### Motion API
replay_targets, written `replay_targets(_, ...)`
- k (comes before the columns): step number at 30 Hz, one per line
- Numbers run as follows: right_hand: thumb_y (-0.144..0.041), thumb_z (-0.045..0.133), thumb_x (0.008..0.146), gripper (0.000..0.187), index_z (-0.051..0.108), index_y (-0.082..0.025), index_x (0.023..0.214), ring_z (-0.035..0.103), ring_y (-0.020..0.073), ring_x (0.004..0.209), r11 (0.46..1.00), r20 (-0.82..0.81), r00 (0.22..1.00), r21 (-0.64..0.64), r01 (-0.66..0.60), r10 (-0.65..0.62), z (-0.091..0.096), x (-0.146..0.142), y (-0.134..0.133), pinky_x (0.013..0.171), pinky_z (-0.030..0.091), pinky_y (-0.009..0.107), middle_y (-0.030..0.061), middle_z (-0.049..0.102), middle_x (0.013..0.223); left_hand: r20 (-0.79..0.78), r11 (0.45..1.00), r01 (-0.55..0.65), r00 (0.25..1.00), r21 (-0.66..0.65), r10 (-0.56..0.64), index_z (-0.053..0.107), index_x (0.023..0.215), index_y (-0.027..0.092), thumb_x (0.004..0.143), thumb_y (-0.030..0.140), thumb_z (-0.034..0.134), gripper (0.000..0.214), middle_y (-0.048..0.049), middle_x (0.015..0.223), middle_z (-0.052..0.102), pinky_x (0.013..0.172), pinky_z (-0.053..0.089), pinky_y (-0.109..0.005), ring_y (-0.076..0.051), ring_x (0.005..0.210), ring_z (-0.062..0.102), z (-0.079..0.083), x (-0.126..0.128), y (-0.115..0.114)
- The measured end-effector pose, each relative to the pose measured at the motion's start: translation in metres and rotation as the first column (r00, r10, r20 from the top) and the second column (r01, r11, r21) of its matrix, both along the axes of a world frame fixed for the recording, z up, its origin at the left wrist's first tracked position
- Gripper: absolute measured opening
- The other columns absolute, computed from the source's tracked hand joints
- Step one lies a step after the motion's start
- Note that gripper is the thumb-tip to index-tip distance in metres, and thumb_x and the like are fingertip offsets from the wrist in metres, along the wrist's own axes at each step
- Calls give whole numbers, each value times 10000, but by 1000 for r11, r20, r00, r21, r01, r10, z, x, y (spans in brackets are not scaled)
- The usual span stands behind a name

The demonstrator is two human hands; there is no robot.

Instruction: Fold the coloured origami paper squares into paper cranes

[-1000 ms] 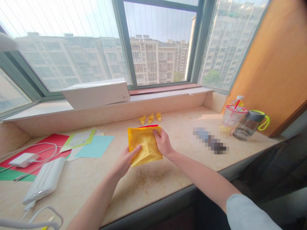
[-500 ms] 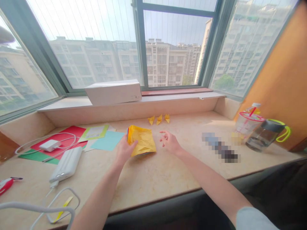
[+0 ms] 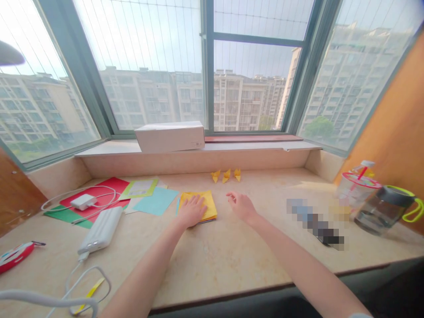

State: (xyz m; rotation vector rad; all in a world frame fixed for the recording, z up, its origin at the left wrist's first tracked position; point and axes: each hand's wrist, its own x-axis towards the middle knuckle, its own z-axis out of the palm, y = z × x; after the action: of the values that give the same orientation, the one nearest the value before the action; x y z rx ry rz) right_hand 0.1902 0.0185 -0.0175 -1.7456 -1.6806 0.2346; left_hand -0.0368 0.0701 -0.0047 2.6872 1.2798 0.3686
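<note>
A stack of yellow paper sheets (image 3: 207, 202) lies flat on the marble counter (image 3: 225, 256). My left hand (image 3: 192, 210) rests palm down on it with the fingers spread. My right hand (image 3: 241, 206) hovers just to the right of the stack, holding nothing, fingers loosely curled and apart. Three small folded yellow paper figures (image 3: 226, 175) stand in a row behind the stack, near the wall.
Left of the stack lie a light blue sheet (image 3: 155, 201), red (image 3: 112, 185) and green (image 3: 66, 215) sheets, a white charger with cable (image 3: 84, 201) and a white power bank (image 3: 101, 229). A white box (image 3: 170, 136) sits on the sill. A cup (image 3: 354, 187) and bottle (image 3: 386, 210) stand at right.
The yellow paper went from being held up in both hands to lying flat on the counter. My right hand let go; my left hand now presses on it. The camera tilted up.
</note>
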Motion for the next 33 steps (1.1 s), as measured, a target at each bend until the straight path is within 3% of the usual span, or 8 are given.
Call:
replay_targets(4,-198,464,920,300,699,-200,1107,666,254,1040,994,168,984,-77,75,-61,10,34,37,863,464,327,120,727,1109,-169,999,-46,985,-17,43,450,1406,157,975,319,291,487,-173,1481,451,1131,217,-587,-296,1424,327,-19,-8,7)
replay_targets(7,-137,424,923,366,648,-155,1212,622,274,1130,980,263,956,-118,163,-127,15,53,69,914,440,354,172,674,1214,-182,999,-50,982,-11,47,429,1435,200,985,335,257,500,-134,1521,409,1164,188,-553,-261,1455,276,-20,-9,6)
replay_targets(12,-54,440,875,360,678,-131,1134,602,282,1154,957,363,914,-152,248,-179,13,59,108,917,428,368,169,696,1166,-217,988,-154,964,9,152,417,1457,172,980,373,259,541,-135,1552,350,1167,226,-537,-276,1454,280,-9,-7,-3)
replay_targets(20,-56,360,912,388,706,-145,1060,603,303,1138,939,402,878,-107,327,-260,4,60,134,924,393,420,174,722,1088,-85,968,-144,983,203,164,583,1316,212,958,260,399,406,-128,1419,539,1109,351,-544,-310,1311,494,9,-2,-21)
replay_targets(27,-141,441,912,344,683,-181,1153,625,269,1118,976,338,920,-15,216,-198,19,56,113,912,417,377,136,702,1149,242,963,-16,969,270,-52,539,1336,161,964,291,420,412,-140,1211,665,971,497,-452,-276,1090,627,12,5,-32)
replay_targets(29,-182,473,906,331,685,-220,1157,641,222,1087,995,303,948,20,93,-95,20,46,89,910,435,323,86,706,1149,361,973,-39,931,228,-48,505,1365,166,961,325,433,441,-146,1199,663,942,512,-436,-272,1076,632,7,8,-32)
replay_targets(30,-192,498,892,312,699,-202,1131,658,228,1040,995,232,972,87,-47,26,19,39,74,894,453,327,91,715,1113,423,980,-62,906,190,-24,493,1374,172,956,338,444,452,-144,1193,662,926,519,-428,-265,1060,639,4,10,-33)
replay_targets(33,-226,537,895,254,720,-219,1072,672,242,968,917,132,947,243,-316,291,15,16,22,891,480,362,80,727,1046,580,994,-107,811,17,77,478,1376,177,942,389,472,483,-125,1110,684,835,549,-394,-233,929,674,-2,17,-37)
